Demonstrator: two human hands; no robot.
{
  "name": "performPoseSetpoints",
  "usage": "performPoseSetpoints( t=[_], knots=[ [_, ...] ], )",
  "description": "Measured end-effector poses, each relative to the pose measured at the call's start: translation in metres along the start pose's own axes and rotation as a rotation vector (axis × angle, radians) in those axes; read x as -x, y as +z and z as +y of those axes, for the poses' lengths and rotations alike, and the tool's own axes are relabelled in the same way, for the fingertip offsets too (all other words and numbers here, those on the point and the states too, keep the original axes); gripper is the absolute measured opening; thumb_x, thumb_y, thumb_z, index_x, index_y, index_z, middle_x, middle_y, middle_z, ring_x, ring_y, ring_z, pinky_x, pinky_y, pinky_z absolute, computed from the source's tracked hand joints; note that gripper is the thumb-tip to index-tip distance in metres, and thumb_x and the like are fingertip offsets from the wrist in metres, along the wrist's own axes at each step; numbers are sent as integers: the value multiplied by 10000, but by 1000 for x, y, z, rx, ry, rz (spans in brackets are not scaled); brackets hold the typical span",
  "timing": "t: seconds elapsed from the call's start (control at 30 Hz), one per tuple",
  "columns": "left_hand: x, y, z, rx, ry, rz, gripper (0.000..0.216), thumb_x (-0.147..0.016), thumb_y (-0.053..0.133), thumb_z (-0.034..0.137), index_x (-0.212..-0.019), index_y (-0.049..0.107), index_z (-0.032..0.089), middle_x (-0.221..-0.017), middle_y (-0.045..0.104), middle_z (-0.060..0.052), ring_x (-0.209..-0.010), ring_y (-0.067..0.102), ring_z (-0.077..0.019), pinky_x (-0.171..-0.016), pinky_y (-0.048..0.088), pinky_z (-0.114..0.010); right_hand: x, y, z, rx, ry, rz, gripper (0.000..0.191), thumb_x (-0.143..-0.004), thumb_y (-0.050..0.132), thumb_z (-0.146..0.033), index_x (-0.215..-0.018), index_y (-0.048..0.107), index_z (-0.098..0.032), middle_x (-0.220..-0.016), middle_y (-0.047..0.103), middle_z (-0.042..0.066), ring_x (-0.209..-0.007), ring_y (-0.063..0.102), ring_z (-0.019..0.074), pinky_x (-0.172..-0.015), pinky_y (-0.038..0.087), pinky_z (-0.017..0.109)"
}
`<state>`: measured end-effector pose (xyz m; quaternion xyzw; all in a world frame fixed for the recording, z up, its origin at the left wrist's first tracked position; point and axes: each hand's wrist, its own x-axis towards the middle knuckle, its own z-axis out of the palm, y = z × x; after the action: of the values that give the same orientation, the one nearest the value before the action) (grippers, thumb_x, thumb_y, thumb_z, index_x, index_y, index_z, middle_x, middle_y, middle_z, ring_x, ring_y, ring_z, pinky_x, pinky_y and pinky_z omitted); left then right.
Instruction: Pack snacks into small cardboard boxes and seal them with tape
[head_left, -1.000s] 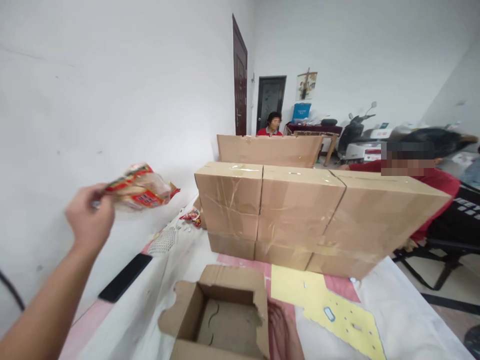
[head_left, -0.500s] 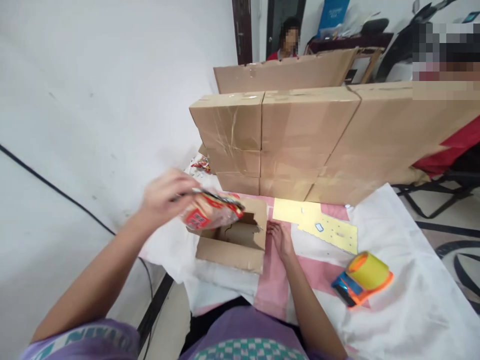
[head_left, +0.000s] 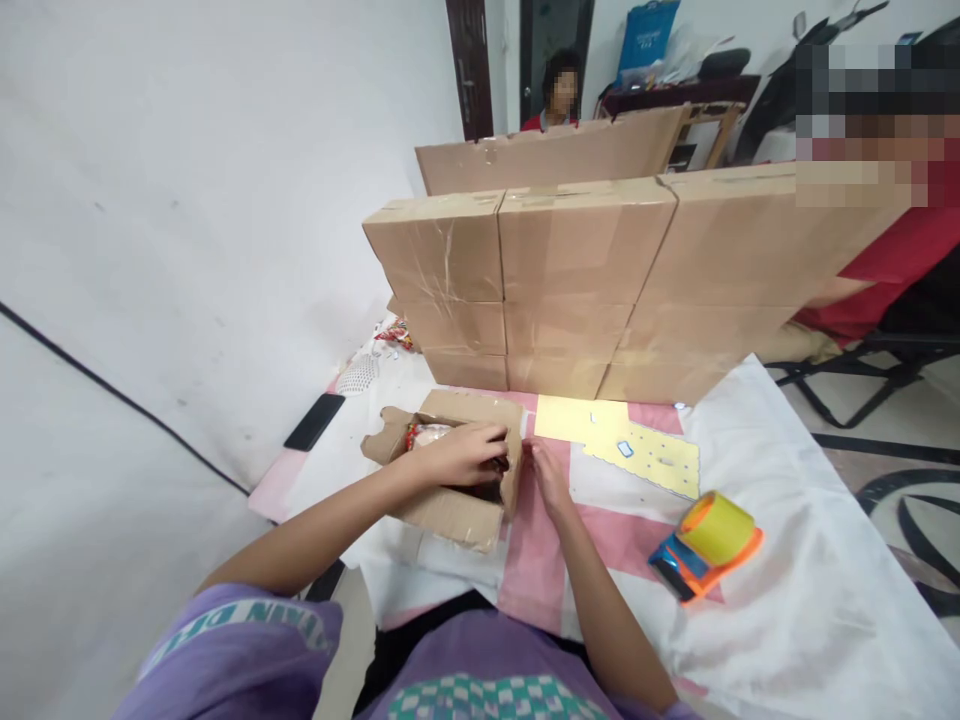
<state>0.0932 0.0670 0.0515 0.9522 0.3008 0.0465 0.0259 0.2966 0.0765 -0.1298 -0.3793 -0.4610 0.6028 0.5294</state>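
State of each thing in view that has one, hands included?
Small cardboard box: open, flaps spread
Snack packet: inside the box, mostly hidden
Left hand: at the box's opening, grip unclear
Right hand: beside the box, contact unclear
Stacked boxes: closed, taped
Phone: lying flat, upper face dark
Tape dispenser: loaded with yellow roll
Yellow sheet: spread flat
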Motion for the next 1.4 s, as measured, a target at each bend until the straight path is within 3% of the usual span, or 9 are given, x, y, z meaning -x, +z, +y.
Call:
performPoseSetpoints(
  t=[0.23, 0.57, 0.7, 0.77, 0.9, 0.97, 1.1, 1.27, 1.4],
  knots=[
    [60, -29, -35, 227, -399, 39, 318, -920, 635, 355, -1210, 647, 223, -1233, 663, -84, -1140, 627, -246, -982, 506, -376, 8, 5, -9, 192, -91, -51, 387, -905, 599, -569, -1074, 710, -239, -1148, 725, 90, -1122, 634, 304, -1034, 468, 474],
    [60, 21, -9, 71, -434, -79, 262, -971, 479, 223, -910, 727, 162, -1077, 649, -126, -999, 616, -243, -955, 488, -382, 12, 15, -6, 251, -182, -96, 573, -935, 509, -654, -1297, 638, -229, -1372, 649, 121, -1315, 560, 316, -1155, 405, 501],
    [76, 4, -14, 91, -445, 4, 344, -1000, 474, 377, -1206, 692, 208, -1253, 671, -96, -1115, 630, -239, -990, 492, -350, 16, 19, -10, 261, -217, -106, 622, -951, 480, -661, -1388, 566, -227, -1441, 594, 125, -1370, 514, 307, -1177, 385, 494],
    [101, 0, -14, 88, -523, 171, 418, -1008, 461, 438, -1335, 622, 234, -1375, 624, -96, -1245, 581, -264, -1079, 451, -409, 18, 20, -15, 247, -252, -123, 666, -948, 493, -659, -1460, 491, -234, -1482, 550, 127, -1385, 497, 307, -1175, 387, 498],
    [158, 37, -6, 289, -797, 1104, 474, -995, 462, 523, -1346, 592, 233, -1451, 558, -115, -1370, 500, -288, -1159, 384, -488, 26, 22, -30, 259, -446, -150, 734, -932, 556, -638, -1548, 385, -277, -1570, 436, 109, -1436, 428, 326, -1202, 340, 522],
    [169, 71, 1, 423, -798, 1310, 576, -1021, 302, 573, -1388, 545, 201, -1418, 583, -144, -1329, 553, -289, -1093, 461, -489, 32, 23, -39, 331, -537, -167, 686, -939, 554, -624, -1532, 432, -300, -1586, 407, 89, -1474, 363, 335, -1229, 284, 534],
    [157, 126, 18, 596, -662, 1173, 749, -994, 192, 675, -1350, 608, 163, -1430, 599, -176, -1349, 559, -311, -1112, 469, -480, 40, 25, -49, 410, -559, -203, 504, -982, 503, -559, -1411, 590, -309, -1576, 376, 69, -1497, 307, 319, -1242, 240, 504],
    [139, 137, 29, 636, -498, 1116, 1269, -670, 45, 1012, -1431, 546, 128, -1491, 529, -234, -1392, 503, -380, -1175, 397, -512, 38, 21, -58, 318, -478, -65, 202, -887, 584, -353, -1010, 707, -250, -1276, 521, 81, -1288, 489, 297, -1134, 363, 456],
    [142, 124, 36, 615, -434, 1038, 1283, -469, 460, 1057, -1370, 601, 154, -1402, 607, -234, -1305, 573, -416, -1107, 460, -543, 36, 13, -71, 280, -436, -2, 139, -723, 564, -228, -817, 667, -233, -1030, 571, 49, -1018, 568, 261, -978, 454, 417]
  ],
)
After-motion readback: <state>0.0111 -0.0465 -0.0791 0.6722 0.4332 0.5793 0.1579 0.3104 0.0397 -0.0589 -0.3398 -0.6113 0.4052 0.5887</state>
